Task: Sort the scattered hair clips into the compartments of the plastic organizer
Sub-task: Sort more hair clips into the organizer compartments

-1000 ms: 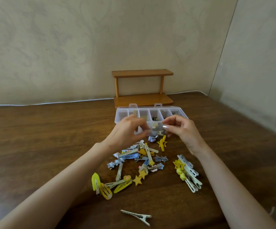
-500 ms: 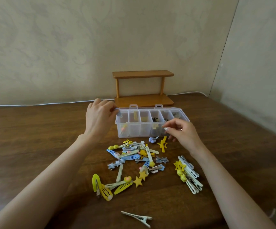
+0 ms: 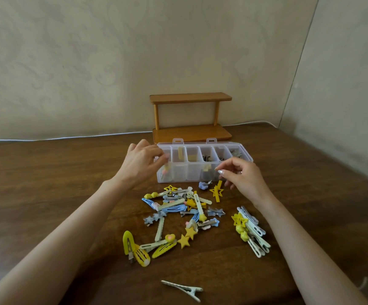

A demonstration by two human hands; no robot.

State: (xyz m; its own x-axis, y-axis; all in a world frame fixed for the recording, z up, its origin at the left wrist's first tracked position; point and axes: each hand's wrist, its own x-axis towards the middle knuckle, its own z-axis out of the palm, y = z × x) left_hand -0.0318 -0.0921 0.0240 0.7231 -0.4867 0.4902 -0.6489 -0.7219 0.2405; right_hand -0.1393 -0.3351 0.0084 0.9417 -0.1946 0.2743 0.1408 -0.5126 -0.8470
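The clear plastic organizer stands open at the middle of the table, with a few clips in several of its compartments. My left hand hovers at the organizer's left end, its fingers bent over the leftmost compartment, and I see nothing in them. My right hand floats in front of the organizer's right end with loosely curled fingers, also holding nothing I can see. A scattered pile of yellow, blue and white hair clips lies on the table below both hands. A yellow star clip lies just under my right hand.
A bundle of white and yellow clips lies to the right of the pile. One pale alligator clip lies alone near the front edge. A small wooden shelf stands behind the organizer, and a white cable runs along the wall.
One second ago both hands were together in front of the organizer's middle. My left hand then went to the leftmost compartment and has now come slightly nearer and lower. My right hand has barely shifted.
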